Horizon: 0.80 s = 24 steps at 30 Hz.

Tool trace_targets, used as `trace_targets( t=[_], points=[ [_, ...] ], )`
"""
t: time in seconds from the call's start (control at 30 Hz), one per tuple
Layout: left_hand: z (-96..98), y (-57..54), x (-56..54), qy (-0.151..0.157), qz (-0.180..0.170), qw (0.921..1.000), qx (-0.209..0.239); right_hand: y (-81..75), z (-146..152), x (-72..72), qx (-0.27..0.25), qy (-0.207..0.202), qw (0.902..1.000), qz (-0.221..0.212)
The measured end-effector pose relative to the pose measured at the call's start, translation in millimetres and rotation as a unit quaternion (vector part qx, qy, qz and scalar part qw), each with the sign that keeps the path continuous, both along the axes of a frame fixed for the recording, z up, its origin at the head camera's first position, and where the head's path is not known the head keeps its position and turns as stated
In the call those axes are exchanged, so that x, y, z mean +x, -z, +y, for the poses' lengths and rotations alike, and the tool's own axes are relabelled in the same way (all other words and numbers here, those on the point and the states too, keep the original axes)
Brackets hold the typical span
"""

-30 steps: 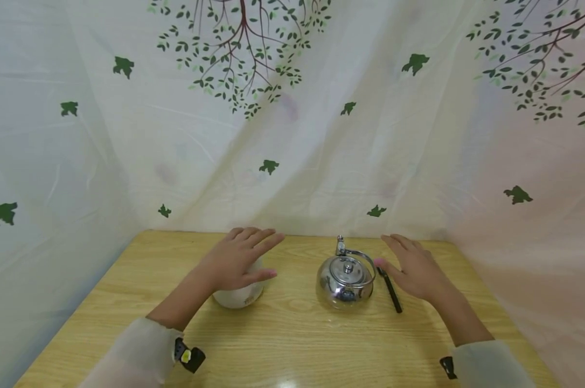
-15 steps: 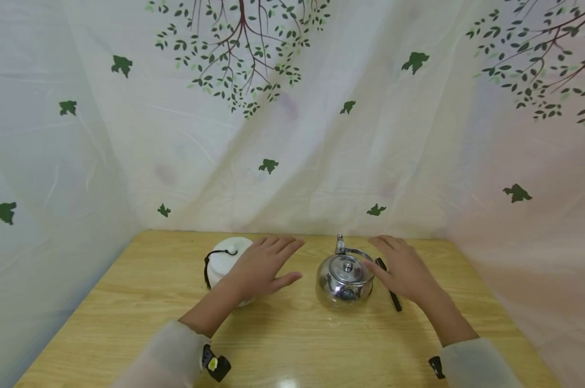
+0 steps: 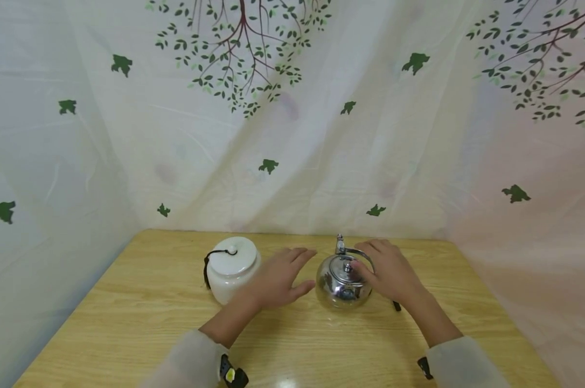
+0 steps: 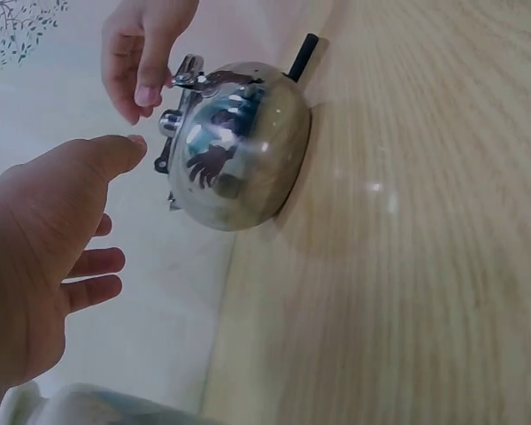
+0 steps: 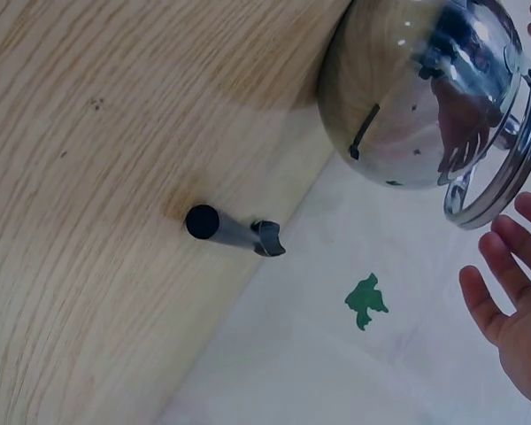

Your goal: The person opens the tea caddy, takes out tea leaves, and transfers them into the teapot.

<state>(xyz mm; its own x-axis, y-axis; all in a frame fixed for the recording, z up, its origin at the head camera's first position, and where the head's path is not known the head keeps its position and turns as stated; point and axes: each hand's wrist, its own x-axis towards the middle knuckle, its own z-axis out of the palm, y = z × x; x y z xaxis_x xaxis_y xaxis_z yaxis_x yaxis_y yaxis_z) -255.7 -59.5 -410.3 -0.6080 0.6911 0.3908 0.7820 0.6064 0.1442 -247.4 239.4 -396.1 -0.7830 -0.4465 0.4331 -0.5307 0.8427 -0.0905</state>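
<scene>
A shiny steel kettle (image 3: pixel 343 285) stands on the wooden table, its spout toward the back and its looped handle raised at the right. My left hand (image 3: pixel 283 280) hovers left of it, fingers straight and thumb apart, holding nothing. My right hand (image 3: pixel 391 272) is above the kettle's right side, thumb overlapping the lid in the head view. In the right wrist view, the fingers of that hand (image 5: pixel 522 328) spread beside the handle (image 5: pixel 487 208) without curling round it. A black rod-like item with a flared end (image 5: pixel 234 232) lies right of the kettle, mostly hidden by my right hand in the head view.
A white lidded jar (image 3: pixel 231 269) with a black cord on its knob stands left, partly behind my left hand. Around the table (image 3: pixel 127 302) hangs a pale curtain (image 3: pixel 200 161) printed with branches and green birds. Dark wrist devices (image 3: pixel 233 372) sit at both sleeves.
My left hand has moved right, away from over the jar, uncovering it. The right hand has shifted left over the kettle's handle side, covering more of the black item. Jar and kettle stay put.
</scene>
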Motion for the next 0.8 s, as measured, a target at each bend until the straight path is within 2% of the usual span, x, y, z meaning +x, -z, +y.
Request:
trace_targets(
  t=[0.17,0.33,0.53,0.7,0.8],
  points=[
    [7.4,8.4,1.6,-0.012,-0.067,0.9974,0.022,3.4,-7,-2.1,0.005,-0.009,0.9998,0.015],
    [11.8,21.9,-1.9,-0.039,-0.124,0.9909,0.037,6.3,-10,-3.0,0.021,-0.01,0.9994,0.025],
    [16.9,34.1,-5.7,-0.04,-0.144,0.9878,0.042,7.1,-14,-4.7,0.021,-0.014,0.9993,0.029],
    [22.8,39.7,-5.1,-0.026,-0.167,0.983,0.072,9.1,-16,-6.0,0.014,-0.019,0.9996,0.017],
    [27.2,44.7,-5.5,-0.017,-0.167,0.9813,0.095,9.4,-17,-5.8,0.014,-0.018,0.9997,0.008]
  ],
)
